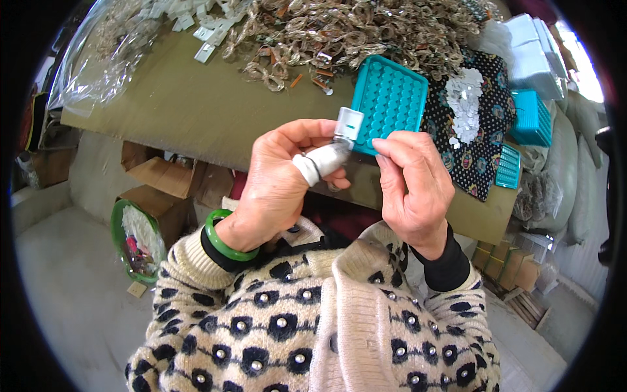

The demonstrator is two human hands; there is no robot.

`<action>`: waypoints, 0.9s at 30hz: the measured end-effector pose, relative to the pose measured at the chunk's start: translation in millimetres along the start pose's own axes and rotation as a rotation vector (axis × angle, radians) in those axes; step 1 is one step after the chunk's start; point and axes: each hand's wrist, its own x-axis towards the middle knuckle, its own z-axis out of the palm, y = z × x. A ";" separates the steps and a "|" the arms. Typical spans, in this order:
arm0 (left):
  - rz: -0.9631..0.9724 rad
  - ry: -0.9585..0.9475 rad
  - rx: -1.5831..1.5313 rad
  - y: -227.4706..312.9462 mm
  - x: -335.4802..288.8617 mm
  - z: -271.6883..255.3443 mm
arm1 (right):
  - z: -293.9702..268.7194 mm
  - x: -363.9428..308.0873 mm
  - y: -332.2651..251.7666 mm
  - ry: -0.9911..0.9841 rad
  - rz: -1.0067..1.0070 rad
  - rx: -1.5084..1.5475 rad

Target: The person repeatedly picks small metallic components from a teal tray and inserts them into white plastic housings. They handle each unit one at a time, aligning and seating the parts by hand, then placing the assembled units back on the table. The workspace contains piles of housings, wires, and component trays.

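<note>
My left hand [271,166] grips a small white plastic housing [349,123] with a slot in its face, held upright over the table's near edge. One finger of that hand has a white wrapping [320,162] with a dark band, and a green bangle [225,238] circles the wrist. Just to the right, my right hand [418,186] is closed, thumb and forefinger nearly together; anything between them is too small to make out. Its fingertips are by the near edge of a teal tray [423,98] with rows of round recesses.
Bundled wires [366,32] with small orange strips heap along the table's [176,98] far side, beside white housings [208,46]. White flat pieces [465,104] lie on dark dotted cloth [483,170]. Stacked teal trays [532,117] stand right. Below left are a green basket [117,225] and cardboard boxes [160,176].
</note>
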 end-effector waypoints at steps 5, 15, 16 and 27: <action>0.062 0.000 0.027 -3.9 11.8 -9.1 | 1.1 -7.3 10.3 -0.180 0.034 -0.321; 0.094 -0.080 -0.014 -3.4 16.0 -13.5 | -4.3 -13.3 8.7 -0.162 -0.007 -0.437; 0.098 -0.080 -0.012 -3.7 16.0 -14.2 | -8.3 -12.7 9.4 -0.119 -0.012 -0.406; 0.105 -0.065 0.000 -5.0 15.2 -16.1 | -84.6 -24.4 26.8 0.398 0.440 0.262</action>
